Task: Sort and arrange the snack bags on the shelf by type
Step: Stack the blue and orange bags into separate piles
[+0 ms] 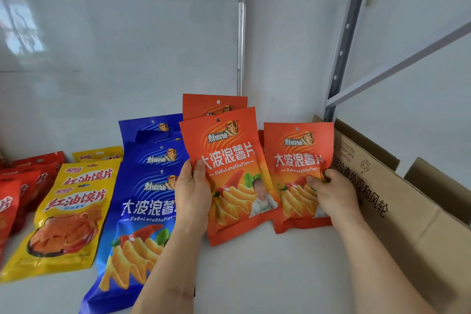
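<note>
My left hand (192, 196) grips the left edge of an orange chip bag (229, 160), held tilted above the white shelf (254, 262). A second orange bag (214, 104) peeks out behind it. My right hand (334, 194) holds another orange chip bag (298, 155) by its lower right part, just right of the first. Blue chip bags (142, 211) lie overlapped in a row left of my left hand. Yellow bags (74, 211) lie further left, and red bags (17, 186) sit at the far left edge.
An open cardboard box (397, 211) with printed characters stands at the right, its flap close to my right hand. A grey metal shelf upright (344, 41) rises behind it. The white back wall (127, 46) closes the shelf.
</note>
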`<state>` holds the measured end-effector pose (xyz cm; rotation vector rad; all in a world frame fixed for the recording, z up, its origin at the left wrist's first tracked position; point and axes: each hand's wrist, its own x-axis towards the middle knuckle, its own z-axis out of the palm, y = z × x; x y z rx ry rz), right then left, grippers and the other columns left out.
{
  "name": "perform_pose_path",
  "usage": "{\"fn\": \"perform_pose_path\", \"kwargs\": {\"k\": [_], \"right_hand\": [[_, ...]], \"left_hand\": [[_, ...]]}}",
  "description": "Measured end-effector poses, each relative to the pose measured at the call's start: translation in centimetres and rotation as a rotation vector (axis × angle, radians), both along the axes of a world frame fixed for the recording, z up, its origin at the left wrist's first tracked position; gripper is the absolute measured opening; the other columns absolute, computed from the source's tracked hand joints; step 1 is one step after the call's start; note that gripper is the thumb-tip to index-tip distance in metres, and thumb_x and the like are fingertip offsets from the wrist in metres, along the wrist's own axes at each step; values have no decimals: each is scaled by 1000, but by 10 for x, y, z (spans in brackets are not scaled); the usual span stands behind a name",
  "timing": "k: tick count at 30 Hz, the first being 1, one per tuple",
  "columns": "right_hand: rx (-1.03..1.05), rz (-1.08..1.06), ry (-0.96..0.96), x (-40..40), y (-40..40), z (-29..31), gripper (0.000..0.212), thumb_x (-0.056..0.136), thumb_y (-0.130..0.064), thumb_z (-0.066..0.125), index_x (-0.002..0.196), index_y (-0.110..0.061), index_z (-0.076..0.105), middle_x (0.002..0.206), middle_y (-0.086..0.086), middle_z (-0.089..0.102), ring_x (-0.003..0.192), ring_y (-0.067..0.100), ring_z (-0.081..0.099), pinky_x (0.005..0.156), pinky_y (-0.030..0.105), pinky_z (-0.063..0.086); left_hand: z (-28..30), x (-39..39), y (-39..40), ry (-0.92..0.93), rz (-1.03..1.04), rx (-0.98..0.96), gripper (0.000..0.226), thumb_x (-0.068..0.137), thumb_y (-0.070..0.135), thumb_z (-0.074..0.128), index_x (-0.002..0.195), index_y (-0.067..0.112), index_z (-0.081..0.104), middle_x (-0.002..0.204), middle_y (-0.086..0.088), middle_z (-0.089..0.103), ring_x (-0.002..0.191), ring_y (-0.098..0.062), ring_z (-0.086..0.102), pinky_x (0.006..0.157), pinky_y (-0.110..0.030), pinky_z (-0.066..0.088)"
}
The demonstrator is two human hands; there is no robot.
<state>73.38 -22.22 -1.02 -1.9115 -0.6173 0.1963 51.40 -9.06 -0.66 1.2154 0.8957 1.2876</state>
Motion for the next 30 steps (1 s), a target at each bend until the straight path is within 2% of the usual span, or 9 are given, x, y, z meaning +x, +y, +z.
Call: {"fn": "perform_pose_path", "kwargs": {"k": [4,8,10,14,17,20,23,26,30], "right_hand": [[134,-15,-5,7,-10,8,8,90,-24,69,95,-24,62,93,-3,70,85,22,68,77,40,56],[353,-47,0,3,-21,31,23,86,-23,72,103,-20,56,94,-4,69,82,19,70,70,42,59],[373,-109,-124,-6,-25,41,25,85,-26,71,102,-20,54,91,-10,67,84,17,67,77,36,53],[479,-180,-256,-25,-33,58,24,88,-24,69,103,-23,50,96,-10,65,80,9,60,67,23,40],[450,7,-164,-25,-30,62,22,84,-26,71,101,-24,58,94,-11,70,88,14,67,71,30,52],[178,311,-97,-31,-16,47,22,79,-17,77,98,-22,66,89,-5,75,83,14,72,85,42,56],[34,475,1,-42,-4,24,26,77,-18,81,99,-26,68,93,-9,76,84,9,73,90,41,55],[46,519,61,-46,4,13,34,73,-24,83,104,-28,70,100,-8,76,94,12,72,95,46,53],[59,551,90,-46,9,8,49,62,-39,82,108,-29,69,105,-8,75,99,13,71,97,47,52]], "left_hand": [[1,0,-1,16,23,30,29,107,39,45,129,25,57,116,10,66,103,-9,65,86,-34,56],[1,-1,-1,39,63,68,24,108,38,43,124,27,57,110,15,64,101,-5,63,85,-32,55],[1,-2,-3,48,85,93,19,108,37,41,118,29,56,105,17,64,97,-3,63,83,-31,55],[2,-3,-6,60,96,79,16,108,40,40,115,33,52,103,15,64,92,-4,65,71,-24,54],[3,-1,-8,49,76,70,16,107,40,41,114,33,54,104,13,65,91,-3,66,68,-20,51],[1,1,-10,-4,27,72,18,107,35,44,110,32,62,106,13,70,93,1,65,72,-14,48],[0,5,-11,-86,-59,3,26,106,35,47,124,32,66,111,14,74,105,-7,68,93,-30,52],[-1,7,-11,-179,-179,-125,28,105,42,49,127,34,65,104,7,78,99,-17,75,91,-45,58],[0,7,-12,-225,-220,-180,35,102,52,48,124,32,67,109,0,78,102,-23,75,94,-52,57]]}}
